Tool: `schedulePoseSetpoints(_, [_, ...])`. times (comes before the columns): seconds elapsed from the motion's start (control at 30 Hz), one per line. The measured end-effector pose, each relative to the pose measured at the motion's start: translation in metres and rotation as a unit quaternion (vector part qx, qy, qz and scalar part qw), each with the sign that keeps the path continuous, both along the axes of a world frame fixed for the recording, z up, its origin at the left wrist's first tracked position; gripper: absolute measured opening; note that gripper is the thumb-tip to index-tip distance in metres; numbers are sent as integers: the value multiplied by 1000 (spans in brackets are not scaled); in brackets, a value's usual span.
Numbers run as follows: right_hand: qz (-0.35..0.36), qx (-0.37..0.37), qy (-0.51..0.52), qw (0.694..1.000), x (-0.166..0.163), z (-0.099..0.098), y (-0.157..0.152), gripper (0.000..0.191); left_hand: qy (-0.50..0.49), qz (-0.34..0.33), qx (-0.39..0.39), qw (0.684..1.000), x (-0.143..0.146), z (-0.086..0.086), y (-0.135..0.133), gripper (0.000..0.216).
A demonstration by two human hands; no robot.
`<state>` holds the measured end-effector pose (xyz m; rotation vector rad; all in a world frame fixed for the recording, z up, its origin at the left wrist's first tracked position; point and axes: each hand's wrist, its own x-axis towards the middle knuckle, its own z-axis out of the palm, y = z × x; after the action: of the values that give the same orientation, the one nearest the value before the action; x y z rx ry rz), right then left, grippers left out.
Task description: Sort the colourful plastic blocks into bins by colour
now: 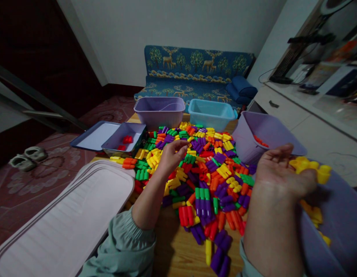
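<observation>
A large heap of plastic bullet-shaped building blocks (203, 202) in yellow, green, red, orange and purple covers the wooden table (169, 246). Over the middle of the heap, my left hand (172, 156) has its thumb and fingers drawn together; what is between the tips, if anything, is too small to make out. My right hand (281, 173), palm up, holds a yellow building block (311, 168) between thumb and fingers. It is above the near edge of a purple bin (337, 231) at the right, in which more yellow blocks (314, 213) lie.
A purple bin (158, 115) and a light blue bin (211, 115) stand at the back. Another purple bin (244, 142) holds red pieces. At left are an open tin (120, 144) with red blocks and stacked pale lids (71, 215). Behind is a patterned sofa (196, 77).
</observation>
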<state>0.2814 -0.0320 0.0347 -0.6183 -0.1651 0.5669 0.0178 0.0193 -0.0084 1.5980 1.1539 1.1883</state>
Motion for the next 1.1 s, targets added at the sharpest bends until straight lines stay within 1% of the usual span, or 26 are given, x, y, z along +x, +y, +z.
schedulePoseSetpoints(0.1, [1,-14,-39,999,4,-6,2,41,2,1,-2,1000,-1,0,0,31])
schedulePoseSetpoints(0.17, [-2,-14,-40,999,2,-4,2,43,5,4,-2,1000,-1,0,1,32])
schedulePoseSetpoints(0.23, [-5,-6,-4,1000,-4,4,0,45,8,7,-1,1000,-1,-1,2,33])
schedulePoseSetpoints(0.3, [-5,11,63,998,-15,14,-2,46,12,11,3,1000,-1,-1,2,32])
schedulePoseSetpoints(0.37, [6,24,112,993,-26,22,-3,42,27,15,10,999,-2,1,2,31])
schedulePoseSetpoints(0.4, [21,22,117,993,-31,24,-3,37,47,19,17,999,-3,3,1,30])
schedulePoseSetpoints(0.43, [43,14,105,993,-36,25,-2,31,80,27,26,996,-5,6,0,29])
schedulePoseSetpoints(0.5, [101,-21,35,994,-45,23,0,17,186,50,46,980,-12,12,-3,29])
schedulePoseSetpoints(0.57, [160,-60,-61,983,-56,19,4,10,316,84,45,944,-23,22,-7,29])
schedulePoseSetpoints(0.63, [216,-95,-163,958,-68,13,6,17,414,121,11,902,-39,32,-10,29])
schedulePoseSetpoints(0.7, [274,-126,-264,916,-82,8,7,25,465,149,-21,872,-56,42,-13,29])
schedulePoseSetpoints(0.73, [302,-141,-315,889,-89,6,7,28,480,162,-32,862,-64,46,-14,29])
schedulePoseSetpoints(0.8, [351,-162,-415,823,-102,0,6,27,496,177,-38,849,-77,51,-15,30])
schedulePoseSetpoints(0.83, [373,-169,-466,784,-108,-3,4,25,499,176,-38,847,-81,52,-15,30])
schedulePoseSetpoints(0.9, [411,-187,-556,698,-116,-9,1,22,502,155,-34,850,-85,48,-14,30])
schedulePoseSetpoints(0.97, [425,-217,-627,616,-119,-14,-2,24,499,115,-33,859,-83,41,-13,30])
schedulePoseSetpoints(1.1, [393,-280,-739,470,-122,-20,-4,32,466,41,-33,883,-71,26,-10,33])
